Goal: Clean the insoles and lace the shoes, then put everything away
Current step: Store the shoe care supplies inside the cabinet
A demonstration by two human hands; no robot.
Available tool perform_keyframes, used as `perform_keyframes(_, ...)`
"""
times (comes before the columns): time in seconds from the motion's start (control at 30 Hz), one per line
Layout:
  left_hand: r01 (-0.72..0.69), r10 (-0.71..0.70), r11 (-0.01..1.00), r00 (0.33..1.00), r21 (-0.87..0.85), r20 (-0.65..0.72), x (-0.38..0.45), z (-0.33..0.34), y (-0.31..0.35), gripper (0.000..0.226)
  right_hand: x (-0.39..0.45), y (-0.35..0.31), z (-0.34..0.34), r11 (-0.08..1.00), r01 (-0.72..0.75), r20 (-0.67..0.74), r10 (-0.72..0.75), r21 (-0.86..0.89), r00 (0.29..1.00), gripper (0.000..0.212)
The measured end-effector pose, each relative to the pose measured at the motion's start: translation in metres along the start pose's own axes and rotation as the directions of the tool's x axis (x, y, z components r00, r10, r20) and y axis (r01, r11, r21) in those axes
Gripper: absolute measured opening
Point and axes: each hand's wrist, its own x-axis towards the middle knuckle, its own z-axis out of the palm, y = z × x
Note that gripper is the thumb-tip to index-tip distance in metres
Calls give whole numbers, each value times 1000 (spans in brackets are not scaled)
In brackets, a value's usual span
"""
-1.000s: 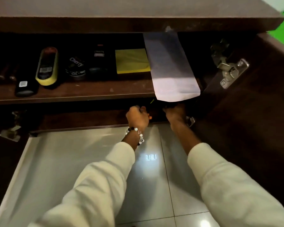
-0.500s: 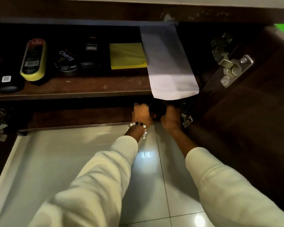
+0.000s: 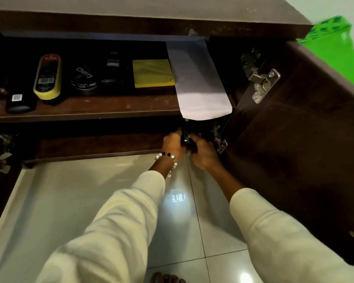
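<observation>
Both my hands reach into the dark lower compartment of a brown shoe cabinet. My left hand (image 3: 172,142), with a bead bracelet on the wrist, and my right hand (image 3: 203,153) hold a black shoe (image 3: 186,138) between them at the compartment's mouth. The shoe is mostly hidden in shadow and by my fingers; a small yellow-green bit shows above it. On the upper shelf (image 3: 86,111) lie a yellow cloth (image 3: 151,73) and a white paper sheet (image 3: 200,86) that hangs over the shelf edge above my hands.
The shelf also carries a yellow-rimmed polish sponge (image 3: 47,76), a round Cherry polish tin (image 3: 84,80), a black polish bottle (image 3: 111,69) and a black applicator (image 3: 20,103). The open right cabinet door (image 3: 294,150) stands beside my right arm. Glossy floor tiles (image 3: 74,201) lie below.
My hands have come closer together on the black shoe at the lower compartment's mouth. The camera has tilted slightly, so the shelf sits a little lower in view.
</observation>
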Motion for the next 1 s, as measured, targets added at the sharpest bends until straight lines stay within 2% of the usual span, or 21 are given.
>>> perform_keyframes(0.07,17,-17,1000,1000,-6,9,-4,1,-1,50,4,-1,4,999,-3,45,5,-36,999,57)
perform_keyframes(0.23,156,-145,976,986,-153,83,1,0,-6,70,19,-5,0,994,-40,139,53,-100,989,63)
perform_keyframes(0.3,172,-158,967,983,-187,88,3,-1,-9,71,20,-6,-3,993,-42,162,60,-111,985,67)
perform_keyframes(0.4,155,-147,977,987,-148,64,-1,-10,-9,67,14,-9,-7,998,-50,56,52,-38,997,64)
perform_keyframes(0.5,111,-114,990,993,-91,-21,-11,-24,-14,58,-4,-17,-16,998,-46,-69,48,35,996,56)
perform_keyframes(0.63,97,-116,979,988,-180,-99,-36,-51,-20,42,-32,-27,-31,975,-62,-178,102,215,979,37)
perform_keyframes(0.73,-67,45,984,990,-165,-136,-65,-85,-8,27,-47,-45,-54,950,11,-185,50,314,982,30)
perform_keyframes(0.8,-260,236,960,951,-100,-201,-88,-117,6,19,-60,-69,-80,920,76,-170,-10,385,985,29)
perform_keyframes(0.87,-434,415,901,862,0,-291,-107,-150,23,17,-74,-96,-112,889,162,-138,-113,429,984,24)
perform_keyframes(0.9,-497,482,866,805,50,-346,-115,-166,32,25,-81,-108,-128,874,213,-127,-174,436,977,21)
perform_keyframes(1.0,-582,546,804,636,126,-545,-126,-219,64,38,-96,-144,-175,795,375,-195,-320,476,927,16)
